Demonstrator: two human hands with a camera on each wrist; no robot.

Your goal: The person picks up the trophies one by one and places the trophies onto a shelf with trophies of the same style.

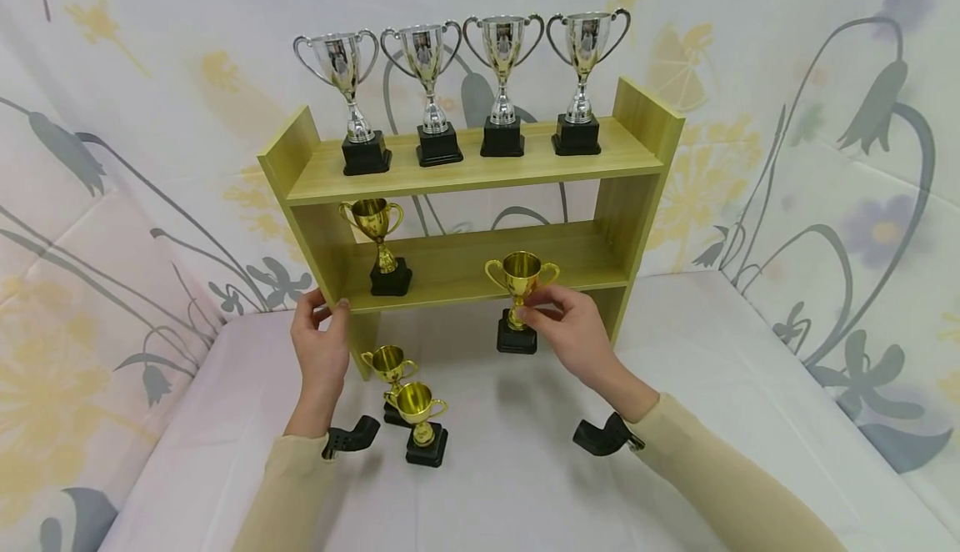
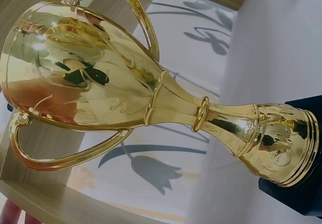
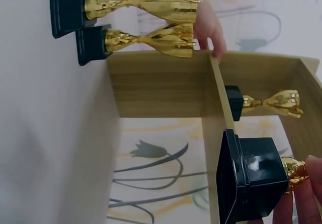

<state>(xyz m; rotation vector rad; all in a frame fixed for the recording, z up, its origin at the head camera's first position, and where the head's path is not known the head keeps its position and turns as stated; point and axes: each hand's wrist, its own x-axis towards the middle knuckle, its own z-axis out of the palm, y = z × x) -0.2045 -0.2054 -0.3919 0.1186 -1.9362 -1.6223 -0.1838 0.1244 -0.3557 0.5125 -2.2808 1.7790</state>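
My right hand [image 1: 570, 327] pinches a gold trophy cup [image 1: 520, 273] by its stem, holding it upright in front of the middle shelf. Its black base [image 3: 256, 176] shows large in the right wrist view, near the shelf's front edge. My left hand [image 1: 322, 352] grips the left side panel of the wooden shelf unit [image 1: 465, 185] at the middle board's height. Another gold trophy [image 1: 386, 243] stands on that board at the left. Two more gold trophies [image 1: 420, 406] stand on the table by my left wrist; one fills much of the left wrist view, its cup [image 2: 85, 68] close to the camera.
Several silver trophies [image 1: 502, 77] with black bases stand in a row on the top board. The shelf unit stands on a white-covered table [image 1: 480, 485], with a flower-printed cloth [image 1: 787, 160] behind it and at the sides.
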